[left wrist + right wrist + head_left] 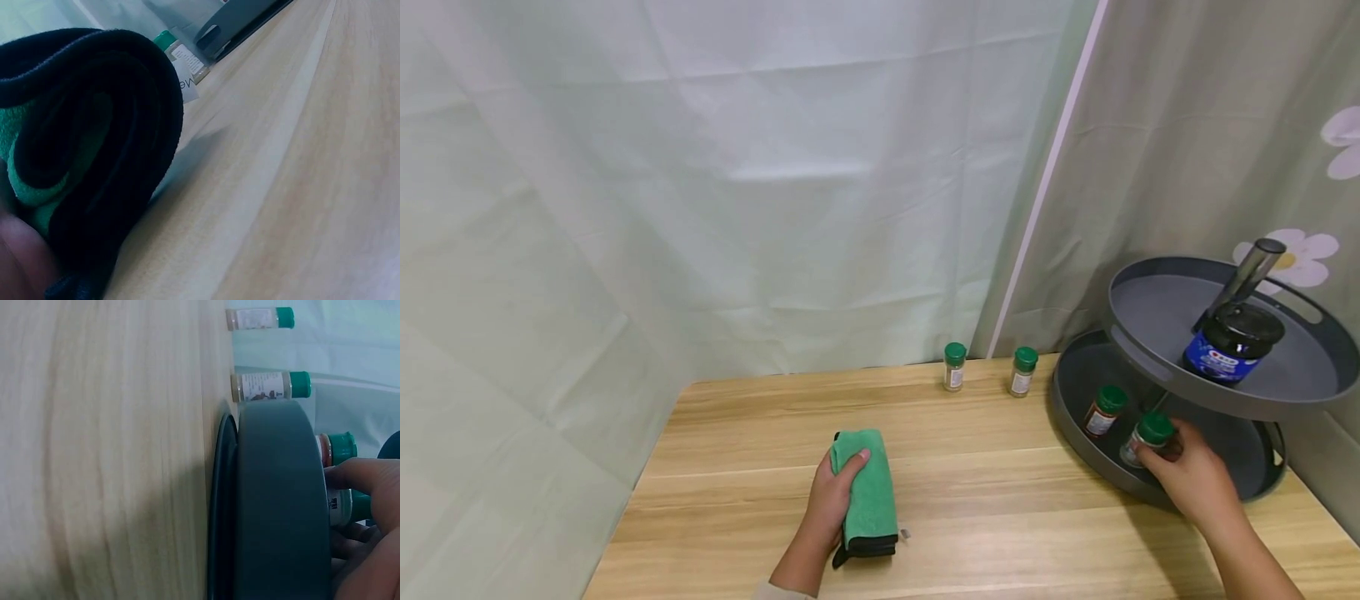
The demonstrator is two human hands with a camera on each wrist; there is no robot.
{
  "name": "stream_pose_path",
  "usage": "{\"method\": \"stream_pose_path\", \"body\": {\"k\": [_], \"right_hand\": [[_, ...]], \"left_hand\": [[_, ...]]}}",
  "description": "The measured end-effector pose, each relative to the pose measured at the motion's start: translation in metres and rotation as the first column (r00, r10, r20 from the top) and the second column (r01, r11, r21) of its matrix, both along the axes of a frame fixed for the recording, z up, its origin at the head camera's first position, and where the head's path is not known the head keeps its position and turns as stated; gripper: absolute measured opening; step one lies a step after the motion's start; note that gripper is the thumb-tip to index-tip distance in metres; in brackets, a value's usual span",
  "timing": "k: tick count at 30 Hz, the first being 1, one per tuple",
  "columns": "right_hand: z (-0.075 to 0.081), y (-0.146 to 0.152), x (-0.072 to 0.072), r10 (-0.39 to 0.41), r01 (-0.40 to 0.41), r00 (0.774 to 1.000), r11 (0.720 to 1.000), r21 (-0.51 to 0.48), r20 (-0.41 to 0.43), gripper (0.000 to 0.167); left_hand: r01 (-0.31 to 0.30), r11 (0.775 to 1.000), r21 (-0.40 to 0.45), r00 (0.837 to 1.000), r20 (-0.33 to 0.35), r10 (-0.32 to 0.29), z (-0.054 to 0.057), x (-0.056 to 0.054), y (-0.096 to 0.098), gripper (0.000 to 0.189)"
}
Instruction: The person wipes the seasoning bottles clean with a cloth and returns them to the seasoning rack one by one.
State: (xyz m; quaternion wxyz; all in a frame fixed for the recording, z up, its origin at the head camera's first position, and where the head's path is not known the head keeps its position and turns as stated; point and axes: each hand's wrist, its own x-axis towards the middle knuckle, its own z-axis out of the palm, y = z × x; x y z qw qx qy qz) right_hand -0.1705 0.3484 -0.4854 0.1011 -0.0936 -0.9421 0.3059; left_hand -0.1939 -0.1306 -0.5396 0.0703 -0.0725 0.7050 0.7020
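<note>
My left hand [833,496] grips a folded green cloth [872,487] with black edging, held over the table's front part. In the left wrist view the cloth [125,131] shows its rolled dark border close up. On the right, my right hand [1198,471] pinches a green-capped spice jar [1152,429] at the lower tier of a grey two-tier tray [1075,442]. Beside it on that tier stands another spice jar [1105,410] with reddish contents. The right wrist view shows the held jar [340,506] behind the tray's wall; its base is hidden there.
Two more green-capped jars, a left one [954,367] and a right one [1022,372], stand at the back of the wooden table [737,450]. A dark jar with a blue label [1221,354] sits on the upper tier, which overhangs the lower one. Curtains hang behind.
</note>
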Motion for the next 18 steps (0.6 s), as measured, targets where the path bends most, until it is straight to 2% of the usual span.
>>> {"method": "stream_pose_path", "body": {"k": [10, 18], "right_hand": [[0.0019, -0.0037, 0.0017, 0.019, -0.018, 1.000, 1.000, 0.007, -0.014, 0.064], [0.0014, -0.0075, -0.0013, 0.018, -0.018, 1.000, 1.000, -0.012, -0.022, 0.064]], "left_hand": [[-0.017, 1.000, -0.008, 1.000, -0.005, 0.017, -0.0021, -0.0013, 0.0001, 0.067], [0.003, 1.000, 0.010, 1.000, -0.008, -0.003, -0.0022, -0.0016, 0.0002, 0.068]]}}
